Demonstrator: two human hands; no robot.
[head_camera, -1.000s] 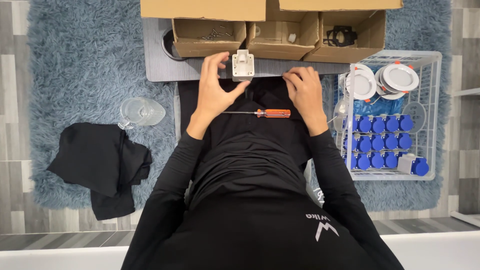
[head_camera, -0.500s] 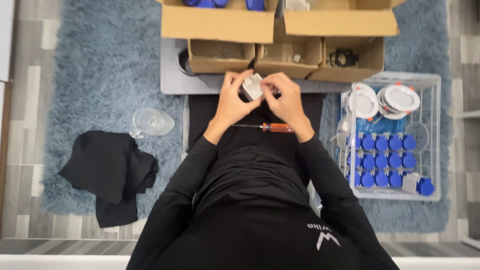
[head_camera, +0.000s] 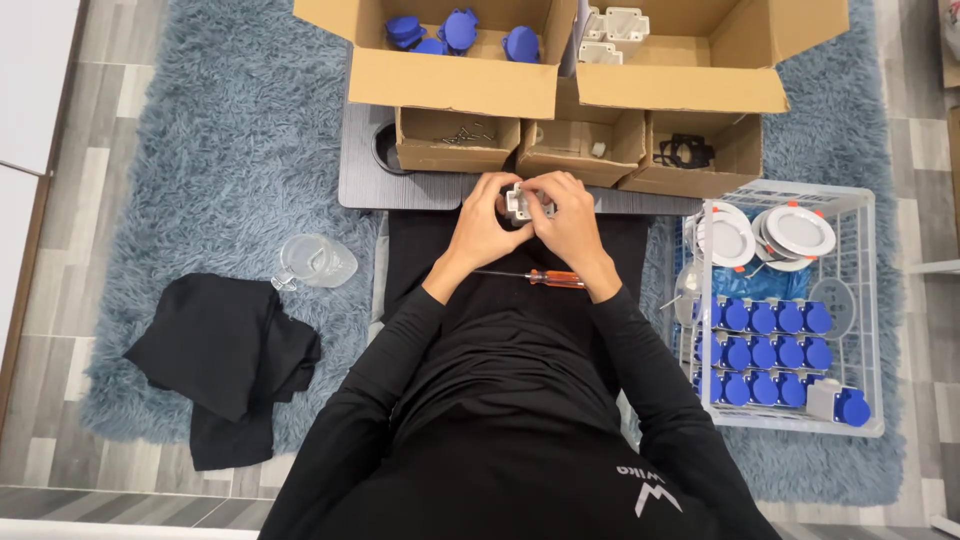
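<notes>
Gripping a small white plastic housing (head_camera: 519, 203) from both sides, the left hand (head_camera: 483, 226) and right hand (head_camera: 570, 225) held it clamped between their fingers above the orange-handled screwdriver (head_camera: 535, 277) on the lap.

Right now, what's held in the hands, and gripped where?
Both hands, left hand and right hand, clasp a small white plastic housing by its opposite sides. The orange-handled screwdriver lies unheld on the lap.

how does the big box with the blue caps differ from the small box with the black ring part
The big box sits farther back and is larger; the small box in front is lower. The big box holds several blue caps; the small box holds one black ring part. Both are open brown cardboard.
</notes>
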